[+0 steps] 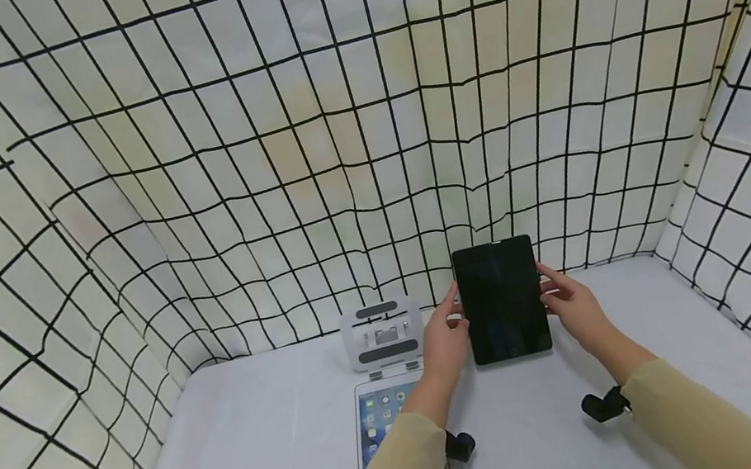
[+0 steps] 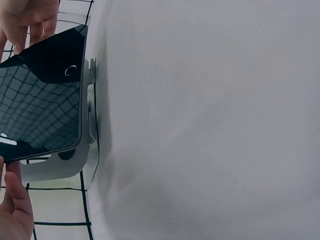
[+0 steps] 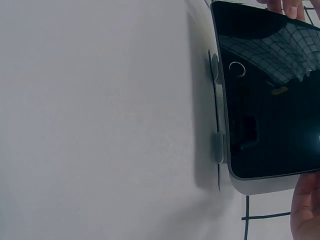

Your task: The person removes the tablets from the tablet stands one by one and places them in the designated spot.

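Observation:
A black tablet (image 1: 502, 300) stands upright at the back of the table, its dark screen facing me. My left hand (image 1: 443, 340) holds its left edge, with the thumb and fingers at the side. On the opposite edge my right hand (image 1: 578, 312) grips it the same way. Behind the tablet, the left wrist view shows a pale stand (image 2: 60, 167), mostly hidden by it. The tablet's lower edge is right at the stand's two small front lips (image 3: 220, 147). The home button (image 3: 237, 69) lies at the bottom of the screen.
Left of my left hand is a white stand (image 1: 384, 335) with grey pads. In front of it a white tablet (image 1: 378, 418) lies flat with its screen lit, partly covered by my left sleeve. A white cloth with black grid lines (image 1: 360, 145) walls the table (image 1: 249, 458).

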Demonstrator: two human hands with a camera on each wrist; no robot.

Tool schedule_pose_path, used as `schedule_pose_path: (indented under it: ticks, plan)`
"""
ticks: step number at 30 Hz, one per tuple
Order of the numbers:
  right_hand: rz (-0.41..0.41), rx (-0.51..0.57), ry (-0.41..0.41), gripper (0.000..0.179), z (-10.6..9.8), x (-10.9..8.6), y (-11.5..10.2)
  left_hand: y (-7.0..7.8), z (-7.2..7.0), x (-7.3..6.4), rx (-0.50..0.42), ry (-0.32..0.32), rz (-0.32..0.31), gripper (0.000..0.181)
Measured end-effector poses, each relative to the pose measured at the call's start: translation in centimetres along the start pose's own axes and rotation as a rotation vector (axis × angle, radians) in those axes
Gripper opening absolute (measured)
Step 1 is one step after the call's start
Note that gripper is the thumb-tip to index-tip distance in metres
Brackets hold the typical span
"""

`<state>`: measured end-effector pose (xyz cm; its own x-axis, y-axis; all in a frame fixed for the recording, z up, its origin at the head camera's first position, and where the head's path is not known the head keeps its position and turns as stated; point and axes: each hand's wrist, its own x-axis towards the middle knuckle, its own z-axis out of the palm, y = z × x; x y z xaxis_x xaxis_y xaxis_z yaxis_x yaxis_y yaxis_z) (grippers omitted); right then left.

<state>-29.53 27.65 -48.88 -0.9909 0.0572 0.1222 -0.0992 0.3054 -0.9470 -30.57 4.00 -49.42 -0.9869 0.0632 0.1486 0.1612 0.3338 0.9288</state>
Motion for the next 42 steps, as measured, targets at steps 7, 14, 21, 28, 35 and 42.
schedule_pose_path:
  ticks: [7,14,21,28,35,42]
  plan:
    - [0.026,-0.017,-0.023,0.062,-0.5,-1.0,-0.2,0.5,-0.3,-1.2,0.002,-0.035,-0.018,0.069]
    - [0.034,-0.014,-0.068,0.062,-1.1,-2.2,-0.5,0.8,-0.4,-2.1,-0.027,-0.076,-0.056,0.070]
    - [0.066,0.007,-0.121,0.063,-1.8,-3.2,-0.4,0.8,-0.4,-3.2,-0.063,-0.115,-0.091,0.072]
    - [0.156,0.044,-0.181,0.064,-2.4,-4.2,0.1,1.1,-0.6,-4.3,-0.121,-0.155,-0.118,0.074]
    - [0.201,0.058,-0.219,0.065,-2.5,-5.7,0.8,0.9,-0.7,-5.7,-0.142,-0.186,-0.122,0.076]
    - [0.248,0.076,-0.233,0.065,-2.4,-6.9,1.3,0.8,-0.9,-7.3,-0.157,-0.202,-0.182,0.077]
